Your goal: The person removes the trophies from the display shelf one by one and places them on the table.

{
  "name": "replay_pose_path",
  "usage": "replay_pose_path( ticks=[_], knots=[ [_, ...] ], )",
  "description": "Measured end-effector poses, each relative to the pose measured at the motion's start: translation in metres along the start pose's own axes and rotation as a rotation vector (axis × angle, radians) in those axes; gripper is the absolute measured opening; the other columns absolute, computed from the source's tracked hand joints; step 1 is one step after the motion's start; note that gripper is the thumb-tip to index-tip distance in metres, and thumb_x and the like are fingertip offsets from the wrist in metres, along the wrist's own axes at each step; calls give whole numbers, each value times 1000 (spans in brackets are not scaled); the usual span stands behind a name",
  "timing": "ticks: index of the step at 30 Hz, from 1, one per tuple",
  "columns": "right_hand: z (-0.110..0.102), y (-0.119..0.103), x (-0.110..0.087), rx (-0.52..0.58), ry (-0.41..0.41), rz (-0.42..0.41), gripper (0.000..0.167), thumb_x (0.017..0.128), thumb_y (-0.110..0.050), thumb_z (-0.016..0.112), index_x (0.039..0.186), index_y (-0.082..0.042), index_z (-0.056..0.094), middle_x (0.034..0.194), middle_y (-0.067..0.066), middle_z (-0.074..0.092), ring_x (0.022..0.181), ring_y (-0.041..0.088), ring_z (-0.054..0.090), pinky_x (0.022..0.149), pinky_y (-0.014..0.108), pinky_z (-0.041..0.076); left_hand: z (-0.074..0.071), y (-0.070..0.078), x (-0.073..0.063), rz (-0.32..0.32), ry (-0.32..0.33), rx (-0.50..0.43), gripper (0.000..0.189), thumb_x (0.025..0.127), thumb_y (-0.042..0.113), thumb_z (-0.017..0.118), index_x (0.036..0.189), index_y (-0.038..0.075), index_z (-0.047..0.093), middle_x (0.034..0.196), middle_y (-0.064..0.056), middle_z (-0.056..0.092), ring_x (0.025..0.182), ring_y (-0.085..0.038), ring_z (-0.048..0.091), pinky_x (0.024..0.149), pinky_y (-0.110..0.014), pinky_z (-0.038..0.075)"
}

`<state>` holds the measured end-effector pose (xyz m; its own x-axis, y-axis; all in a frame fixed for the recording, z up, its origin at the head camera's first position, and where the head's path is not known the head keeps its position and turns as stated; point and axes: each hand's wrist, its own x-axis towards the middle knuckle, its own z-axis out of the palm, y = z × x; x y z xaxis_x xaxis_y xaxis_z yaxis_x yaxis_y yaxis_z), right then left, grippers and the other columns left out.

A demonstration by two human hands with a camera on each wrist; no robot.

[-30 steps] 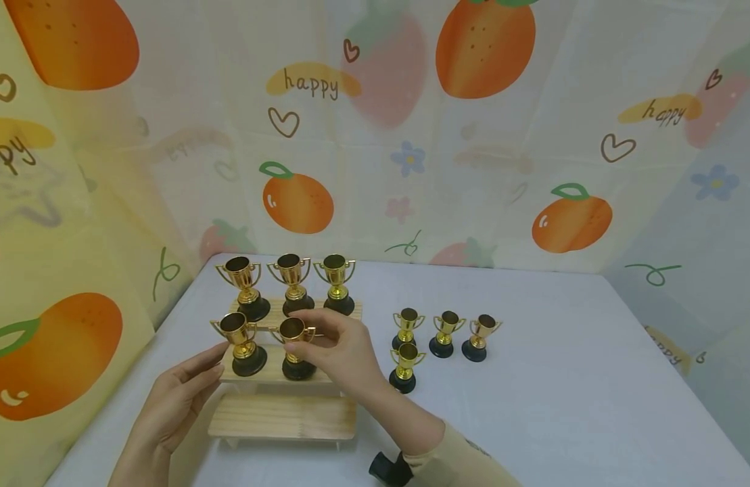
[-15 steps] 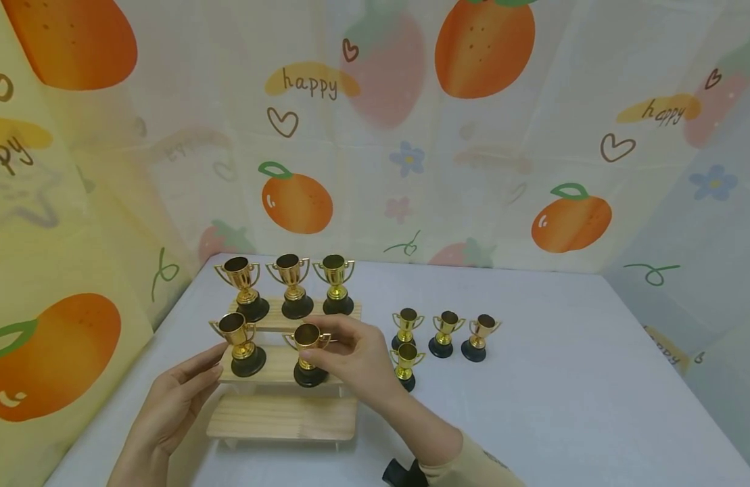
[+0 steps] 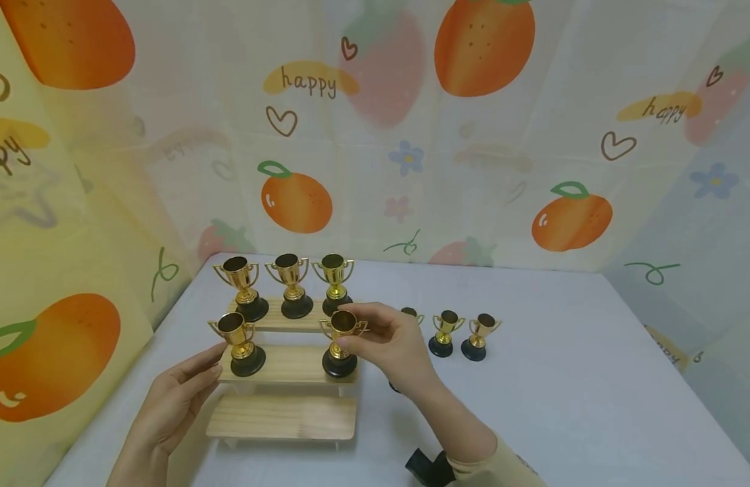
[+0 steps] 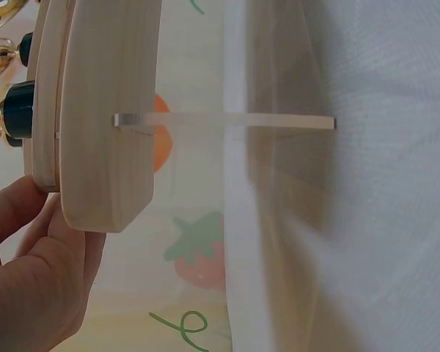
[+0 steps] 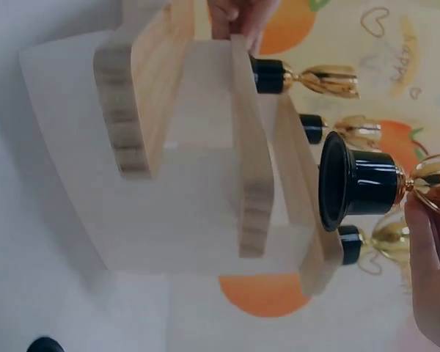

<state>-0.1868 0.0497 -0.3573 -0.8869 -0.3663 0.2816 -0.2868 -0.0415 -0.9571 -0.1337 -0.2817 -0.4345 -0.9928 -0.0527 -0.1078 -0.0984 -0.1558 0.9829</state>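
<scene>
Gold trophy is pinched in the right hand, seemingly just above the middle shelf's right end; left hand grips that shelf's far end, about 9 o'clock from the trophy; looks like the placing step to me, so next probably calls for a gentle straight lowering; another trophy stands at 9, three trophies on the top shelf at 10 to 12, loose trophies at 3; no brands readable; backdrop says "happy" near 12 and 2, cut off at 10
</scene>
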Motion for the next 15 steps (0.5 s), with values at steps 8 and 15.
replay_pose_path(
  ticks=[8, 15],
  knots=[
    [-20, -2, -6, -31, 24, -4, 41, 81, -9, 80, 121, -10, 69, 115, 14, 71, 90, 7, 70, 81, 20, 61, 0, 0, 0, 7, -5, -3, 37, 99, 5, 57, 106, 39, 69, 114, 31, 65, 106, 16, 58, 86, -6, 53],
    [-37, -6, -11, -65, 63, -27, 42, 82, -10, 80, 122, -6, 68, 114, 13, 72, 85, 6, 69, 78, 20, 61, 0, 1, -1, 8, -7, -6, 38, 99, 5, 56, 104, 40, 69, 113, 30, 65, 106, 16, 58, 86, -6, 53]
  ],
)
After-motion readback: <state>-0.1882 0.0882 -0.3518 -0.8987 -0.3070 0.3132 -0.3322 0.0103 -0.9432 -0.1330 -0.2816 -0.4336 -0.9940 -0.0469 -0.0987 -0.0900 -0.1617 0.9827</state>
